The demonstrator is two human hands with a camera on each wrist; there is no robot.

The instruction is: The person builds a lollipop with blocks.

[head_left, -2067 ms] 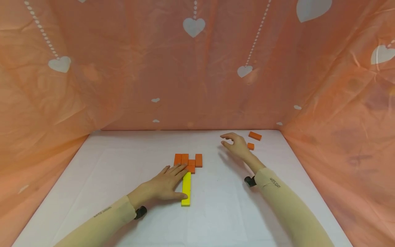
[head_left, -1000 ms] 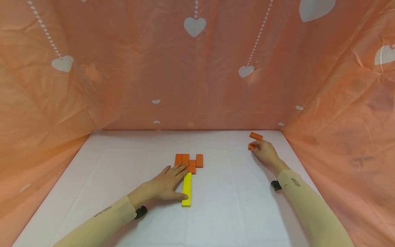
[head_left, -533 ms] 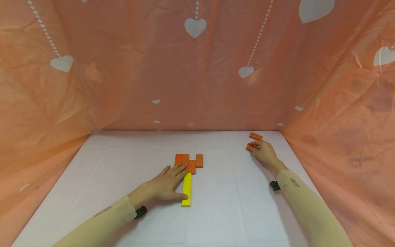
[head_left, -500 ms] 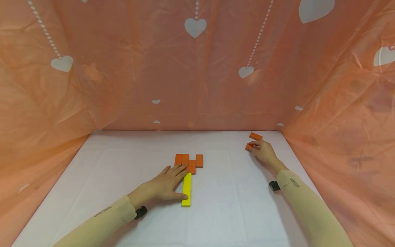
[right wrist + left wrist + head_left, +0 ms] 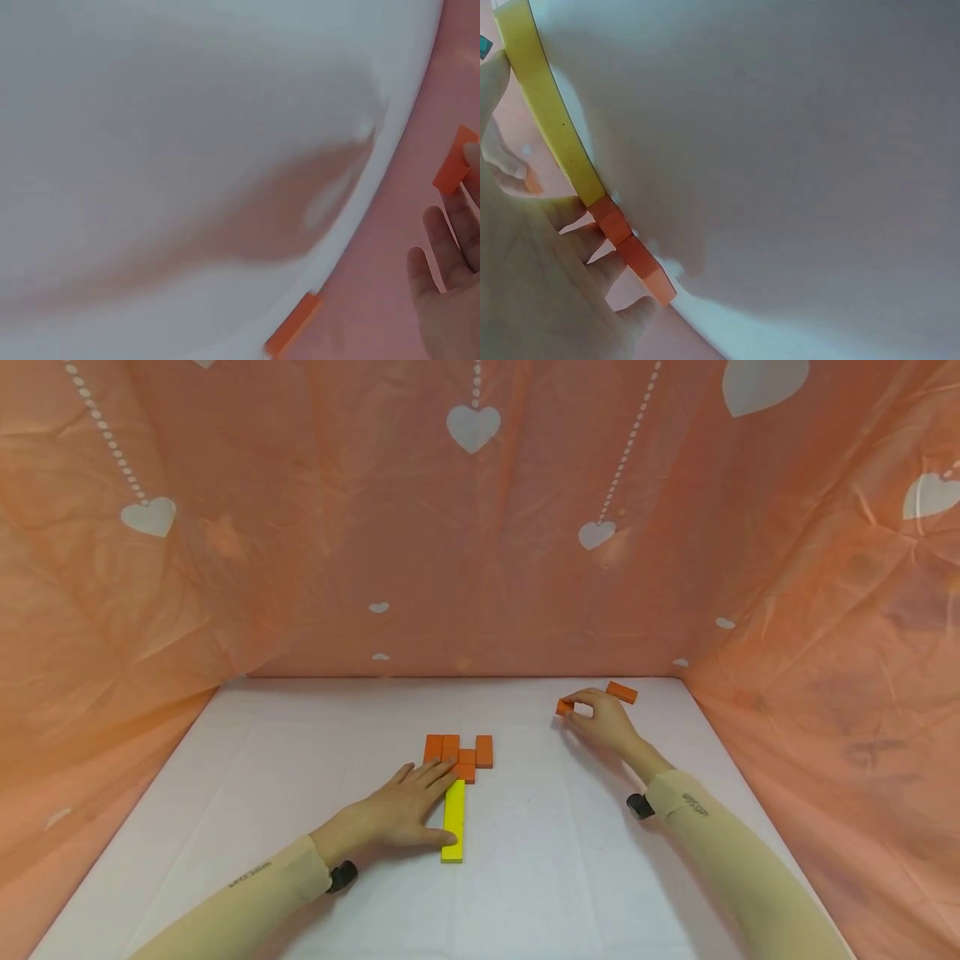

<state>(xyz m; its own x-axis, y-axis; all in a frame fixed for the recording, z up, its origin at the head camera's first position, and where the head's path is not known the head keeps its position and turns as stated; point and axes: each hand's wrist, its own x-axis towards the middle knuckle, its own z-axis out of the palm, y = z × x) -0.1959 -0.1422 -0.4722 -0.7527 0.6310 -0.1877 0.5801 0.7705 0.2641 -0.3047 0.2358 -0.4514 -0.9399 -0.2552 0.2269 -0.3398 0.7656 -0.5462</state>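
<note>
My left hand (image 5: 405, 806) lies with spread, straight fingers over the near side of a flat group of orange blocks (image 5: 450, 746). Its thumb rests on a long yellow block (image 5: 453, 818), which points toward me from that group. In the left wrist view, the yellow block (image 5: 551, 105) and the orange blocks (image 5: 634, 251) run end to end along the fingers. At the right, my right hand (image 5: 603, 722) pinches a small orange block (image 5: 563, 707) between thumb and fingertips, lifted off the table. The right wrist view shows that small block (image 5: 454, 161) in the fingertips, other fingers loosely spread.
One more orange block (image 5: 622, 692) lies behind the right hand near the table's back edge. A white cloth covers the table (image 5: 337, 718). A peach curtain (image 5: 480, 568) with white hearts encloses the back and both sides.
My right hand reached over to the small orange block at the far right, took hold of it and carried it leftward, lifting it. The left hand and the blocks under it stay put.
</note>
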